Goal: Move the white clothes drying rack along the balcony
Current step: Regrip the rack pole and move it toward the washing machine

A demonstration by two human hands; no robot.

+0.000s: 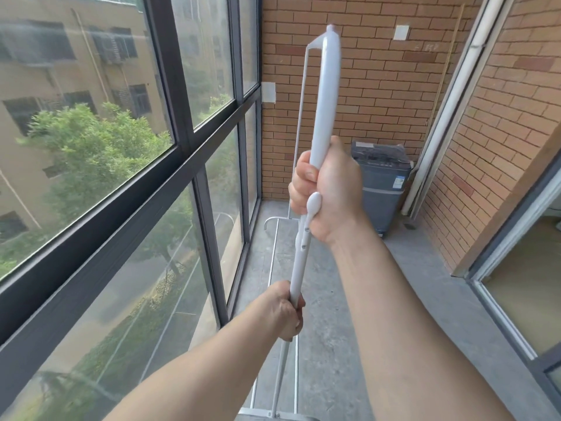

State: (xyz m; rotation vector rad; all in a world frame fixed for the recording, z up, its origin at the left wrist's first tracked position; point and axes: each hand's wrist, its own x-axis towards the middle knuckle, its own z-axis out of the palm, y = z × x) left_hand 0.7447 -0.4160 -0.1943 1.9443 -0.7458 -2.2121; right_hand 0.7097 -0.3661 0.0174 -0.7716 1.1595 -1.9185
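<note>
Two bare forearms reach into view from the bottom edge, uncovered from the frame's edge to the wrist, with no sleeve, cuff or glove showing on either. The left hand point(288, 311) carries no ring, watch or strap, and its knuckles show as a tight ridge of creases. The right hand point(328, 189) is likewise unadorned, its broad back smooth and its wrist plain. Fingernails visible on the right hand are short and unpainted. Light hair on the forearms is too faint to make out clearly.
</note>
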